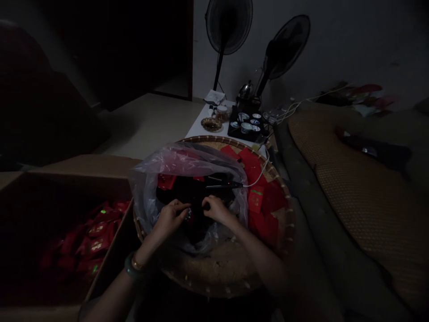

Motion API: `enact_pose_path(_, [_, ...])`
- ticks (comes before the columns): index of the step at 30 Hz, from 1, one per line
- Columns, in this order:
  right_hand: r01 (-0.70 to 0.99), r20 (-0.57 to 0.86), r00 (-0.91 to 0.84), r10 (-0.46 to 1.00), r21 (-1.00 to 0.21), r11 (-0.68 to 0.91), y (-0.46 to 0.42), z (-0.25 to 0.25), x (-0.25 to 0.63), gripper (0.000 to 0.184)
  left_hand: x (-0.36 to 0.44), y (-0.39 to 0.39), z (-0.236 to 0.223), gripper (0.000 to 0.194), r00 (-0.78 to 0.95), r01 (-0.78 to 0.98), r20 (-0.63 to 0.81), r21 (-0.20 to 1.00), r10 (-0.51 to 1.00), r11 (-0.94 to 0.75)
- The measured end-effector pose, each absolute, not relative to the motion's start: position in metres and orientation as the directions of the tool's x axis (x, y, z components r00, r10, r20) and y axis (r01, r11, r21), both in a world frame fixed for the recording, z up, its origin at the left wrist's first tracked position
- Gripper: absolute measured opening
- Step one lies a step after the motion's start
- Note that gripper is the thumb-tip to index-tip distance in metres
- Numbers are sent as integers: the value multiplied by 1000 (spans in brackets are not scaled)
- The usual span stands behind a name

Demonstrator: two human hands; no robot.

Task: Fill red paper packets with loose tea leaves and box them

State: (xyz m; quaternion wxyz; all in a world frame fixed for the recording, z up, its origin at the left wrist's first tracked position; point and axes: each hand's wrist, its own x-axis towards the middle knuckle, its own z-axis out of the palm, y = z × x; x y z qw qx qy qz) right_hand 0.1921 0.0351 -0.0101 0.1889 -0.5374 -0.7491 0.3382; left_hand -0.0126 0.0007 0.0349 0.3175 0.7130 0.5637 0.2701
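The light is very dim. My left hand point(171, 218) is closed in a pinch above the opening of a clear plastic bag point(144, 197). By its fingertips is a small glinting thing point(189, 213), too dark to name. My right hand point(216, 209) faces it a short gap away, thumb and fingers curled together; whatever they hold is hidden. Just beyond the hands lies a slim black device point(224, 184) with a small red light and a white cord point(263, 171). The bag rests in a round woven bamboo tray point(214, 279), with red packets point(256, 199) along its right side.
At left stands an open cardboard box point(77, 163) holding many red packets point(100, 230). Beyond the tray, a low white table point(197, 125) bears a black tea tray point(234, 133) with small cups. Two fans point(229, 27) stand behind. A woven mat point(338, 192) covers the seat at right.
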Motion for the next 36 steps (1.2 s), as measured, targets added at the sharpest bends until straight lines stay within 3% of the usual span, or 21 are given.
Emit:
enact_pose_path(2, [560, -151, -259, 954, -828, 21, 36, -8, 196, 19, -12, 1, 35, 32, 197, 635, 35, 757, 980, -154])
enact_pose_path(5, [168, -371, -252, 894, -926, -338, 31, -2, 205, 21, -8, 0, 33, 42, 143, 588, 35, 801, 989, -113])
enact_pose_path(9, [-298, -483, -361, 798, -751, -590, 18, 7, 214, 32, 0, -2, 31, 43, 119, 497, -12, 867, 993, -48])
enact_pose_path(13, [-493, -568, -427, 703, -506, -708, 7, 16, 213, 21, 6, -3, 30, 29, 122, 490, -13, 871, 992, -49])
enact_pose_path(15, [-533, -583, -467, 665, -414, -738, 6, 22, 210, 17, 7, -2, 30, 23, 125, 508, -8, 860, 992, -56])
enact_pose_path(18, [-552, -564, -493, 662, -386, -740, 7, 31, 206, 30, 8, -1, 30, 18, 120, 543, -23, 838, 993, -46])
enact_pose_path(26, [-440, -506, -495, 706, -555, -706, 7, 68, 204, 38, 13, -2, 28, 19, 134, 528, 3, 846, 991, -74])
enact_pose_path(33, [-306, -439, -476, 762, -730, -611, 8, 80, 192, 12, 19, -3, 32, 37, 136, 482, 38, 870, 990, -100])
enact_pose_path(36, [-213, -464, -461, 756, -770, -602, 12, 80, 193, 12, 20, -5, 34, 37, 103, 511, 40, 855, 994, -87])
